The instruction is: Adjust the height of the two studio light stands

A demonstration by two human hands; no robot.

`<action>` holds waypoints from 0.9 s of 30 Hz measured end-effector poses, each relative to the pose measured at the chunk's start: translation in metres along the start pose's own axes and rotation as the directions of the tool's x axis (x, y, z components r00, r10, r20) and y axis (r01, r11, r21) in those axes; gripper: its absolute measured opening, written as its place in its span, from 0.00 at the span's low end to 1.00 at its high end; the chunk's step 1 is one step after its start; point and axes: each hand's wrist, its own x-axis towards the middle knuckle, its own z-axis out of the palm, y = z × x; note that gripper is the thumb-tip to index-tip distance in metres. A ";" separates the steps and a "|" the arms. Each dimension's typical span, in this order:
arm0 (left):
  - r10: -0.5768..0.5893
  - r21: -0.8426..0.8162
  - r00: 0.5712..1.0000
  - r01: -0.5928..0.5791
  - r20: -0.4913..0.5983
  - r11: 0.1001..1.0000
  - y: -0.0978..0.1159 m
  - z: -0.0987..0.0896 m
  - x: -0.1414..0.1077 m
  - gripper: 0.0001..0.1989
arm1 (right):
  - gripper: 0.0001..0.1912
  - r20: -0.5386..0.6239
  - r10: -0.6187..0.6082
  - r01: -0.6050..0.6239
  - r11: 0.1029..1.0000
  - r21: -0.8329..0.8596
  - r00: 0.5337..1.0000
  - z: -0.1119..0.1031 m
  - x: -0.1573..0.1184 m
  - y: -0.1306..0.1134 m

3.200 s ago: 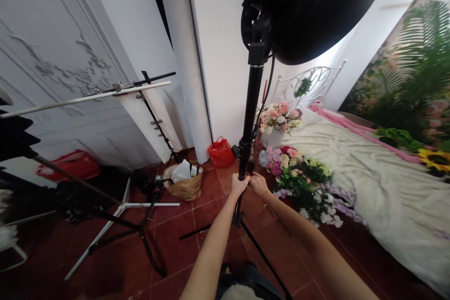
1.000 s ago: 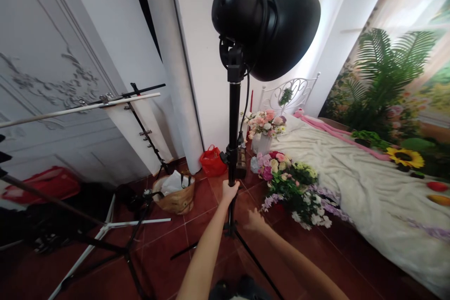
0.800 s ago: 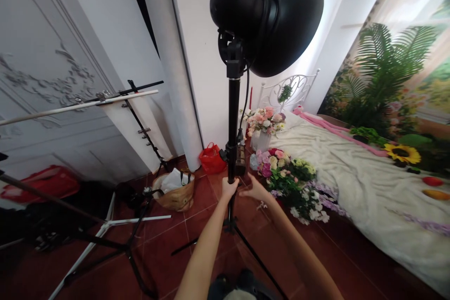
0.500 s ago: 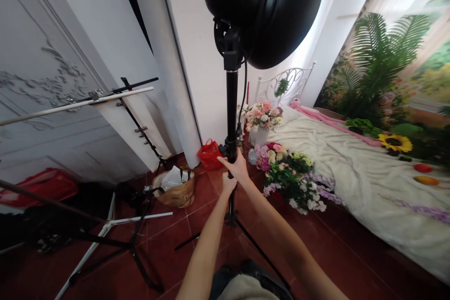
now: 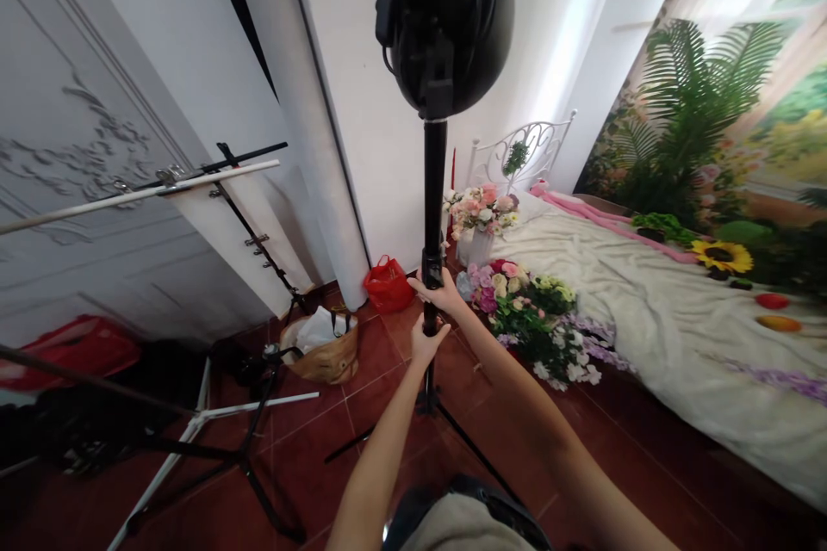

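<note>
A black light stand (image 5: 435,189) rises upright in the middle of the view, carrying a black studio lamp (image 5: 445,9) with a bowl-shaped reflector on top. The reflector's opening faces away from me. My right hand (image 5: 439,291) wraps the pole at the collar clamp (image 5: 432,267), fingers partly behind it. Just below, my left hand (image 5: 427,343) is closed around the pole, its thumb across the near side. The stand's legs spread over the floor near my feet.
A bed with a cream blanket (image 5: 646,310) and bunches of artificial flowers (image 5: 549,327) lie to the right. On the left are a basket (image 5: 326,353), a red bag (image 5: 388,284), a white horizontal pole (image 5: 213,178) and other stand legs (image 5: 258,403). Red tiles (image 5: 310,456) cover the floor.
The lamp head has swung round with its pole, so its reflector now points more directly away from me. Both hands have turned on the pole and stay closed around it.
</note>
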 end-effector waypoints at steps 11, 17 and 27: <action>-0.098 0.040 0.993 0.095 0.067 0.995 -0.028 -0.005 0.000 0.14 | 0.14 -0.298 -0.107 0.046 0.978 -0.206 0.949 0.007 0.018 -0.032; -0.096 -0.019 0.995 0.097 0.034 0.995 -0.024 -0.005 -0.002 0.11 | 0.11 -0.478 -0.137 0.003 0.963 -0.271 0.868 0.019 0.006 -0.023; -0.147 -0.086 0.989 0.148 0.022 0.985 -0.038 -0.007 -0.001 0.18 | 0.18 -0.197 -0.013 -0.027 0.980 -0.196 0.980 0.007 -0.031 0.053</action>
